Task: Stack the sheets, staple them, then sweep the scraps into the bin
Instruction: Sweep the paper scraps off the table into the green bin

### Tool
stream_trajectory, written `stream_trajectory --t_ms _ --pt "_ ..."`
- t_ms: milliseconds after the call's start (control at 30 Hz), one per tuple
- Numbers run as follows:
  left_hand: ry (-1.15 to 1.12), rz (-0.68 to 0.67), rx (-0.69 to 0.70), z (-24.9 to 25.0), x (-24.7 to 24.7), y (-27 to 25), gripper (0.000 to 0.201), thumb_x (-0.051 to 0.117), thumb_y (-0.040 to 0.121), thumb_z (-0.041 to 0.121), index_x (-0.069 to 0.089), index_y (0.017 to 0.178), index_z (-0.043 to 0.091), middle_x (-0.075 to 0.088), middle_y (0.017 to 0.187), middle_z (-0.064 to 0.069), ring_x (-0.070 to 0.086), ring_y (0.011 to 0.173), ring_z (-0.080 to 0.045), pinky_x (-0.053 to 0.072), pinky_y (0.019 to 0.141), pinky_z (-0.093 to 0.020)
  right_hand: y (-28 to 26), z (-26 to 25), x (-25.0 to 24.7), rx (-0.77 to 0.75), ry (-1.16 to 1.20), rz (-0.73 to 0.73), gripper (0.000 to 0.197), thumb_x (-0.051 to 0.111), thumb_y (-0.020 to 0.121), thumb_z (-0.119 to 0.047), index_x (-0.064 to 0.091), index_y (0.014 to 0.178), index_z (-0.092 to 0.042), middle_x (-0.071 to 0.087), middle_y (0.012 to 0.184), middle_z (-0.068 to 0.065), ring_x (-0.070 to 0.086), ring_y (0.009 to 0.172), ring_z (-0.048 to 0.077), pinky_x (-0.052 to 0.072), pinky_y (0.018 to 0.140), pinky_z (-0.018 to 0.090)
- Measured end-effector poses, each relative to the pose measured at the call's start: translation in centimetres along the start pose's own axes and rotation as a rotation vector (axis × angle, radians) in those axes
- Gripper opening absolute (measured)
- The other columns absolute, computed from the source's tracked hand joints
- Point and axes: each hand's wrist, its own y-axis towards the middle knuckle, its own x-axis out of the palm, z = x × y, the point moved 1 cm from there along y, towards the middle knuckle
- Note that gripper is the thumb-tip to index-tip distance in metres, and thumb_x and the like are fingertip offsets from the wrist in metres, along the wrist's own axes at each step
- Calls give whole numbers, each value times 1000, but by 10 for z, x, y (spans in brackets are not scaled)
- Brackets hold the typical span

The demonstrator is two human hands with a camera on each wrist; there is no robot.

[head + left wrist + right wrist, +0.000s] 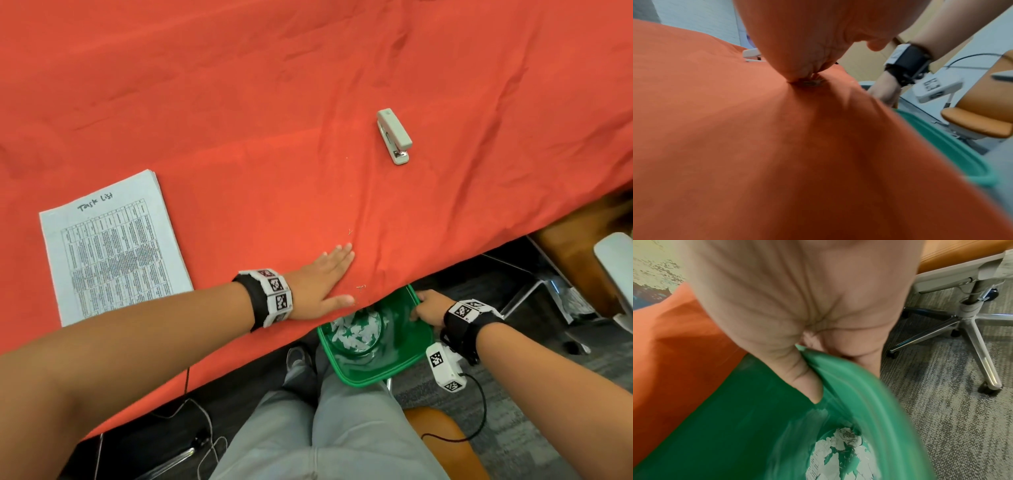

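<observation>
While the sweeping goes on: most scraps already lie in the bin, so the task looks near its end.
Left hand (322,281): flat on the red cloth of the desk (239,102), fingers (342,253) straight and together, holding nothing.
Right hand (430,308): fingers curled over the rim of the green plastic bin (376,370), which it holds just under the desk edge.
Scraps: torn white paper pieces (356,334) in the bin; tiny bits (360,287) just beside the left thumb, between hand and edge.
Key relation: the bin lies toward the person's right from the left hand, so this nearer hand should push that way.
Stack: the printed grey sheets (113,250) rest far left; the pale grey stapler (394,135) lies well apart.
</observation>
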Motion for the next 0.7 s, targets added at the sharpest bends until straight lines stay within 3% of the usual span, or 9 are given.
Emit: stream_trajectory --t_ms 100,200,333,433,500,567,667,700 --pt "-89 2 7 13 9 -8 82 26 96 58 -15 150 11 -19 159 -5 -13 148 -14 1 122 -33 -1 -1 2 1 -36 -1 22 59 79 7 66 99 1 69 101 28 64 70 31 54 52 26" --pt "-104 100 -68 8 -6 0 82 23 95 59 -14 151 12 -19 159 -5 -12 147 -15 0 121 -32 -1 -1 4 -13 -32 2 23 59 78 7 66 100 3 69 101 29 64 75 31 56 69 36" --pt "-107 158 -159 -7 -28 28 79 27 98 53 -7 152 8 -13 160 -9 -9 149 -21 2 122 -37 -1 0 7 -11 -42 18 18 60 78 6 65 93 -3 69 97 28 63 73 31 53 57 28" --pt "-53 129 -152 -3 -24 34 76 27 99 52 -1 152 6 -11 160 -10 -8 149 -23 2 122 -39 1 6 9 -21 -28 21 19 61 76 7 64 87 -8 70 98 28 68 83 38 57 76 42" --pt "-33 89 -92 10 -11 27 76 25 98 53 -1 152 8 -12 160 -9 -9 149 -21 2 122 -38 1 9 12 -26 -21 15 21 60 76 8 65 86 -10 70 97 26 68 86 38 57 79 45" --pt "-2 42 -22 27 6 17 76 24 98 54 -2 152 8 -12 160 -9 -9 148 -20 2 122 -37 -1 11 14 -24 -11 9 23 59 76 8 66 92 -8 70 97 25 68 85 37 58 74 40" --pt "-38 -10 19 48 26 4 75 27 99 51 -3 152 8 -13 160 -9 -10 148 -19 1 122 -35 -3 12 18 -11 -7 4 27 60 78 8 66 100 -5 70 97 22 67 75 32 54 50 24" --pt "-75 -19 25 52 30 0 74 28 100 49 -3 152 8 -14 160 -8 -11 148 -18 0 122 -34 -3 12 20 -10 -6 4 28 60 78 7 67 103 -4 71 98 22 68 78 33 56 52 25"
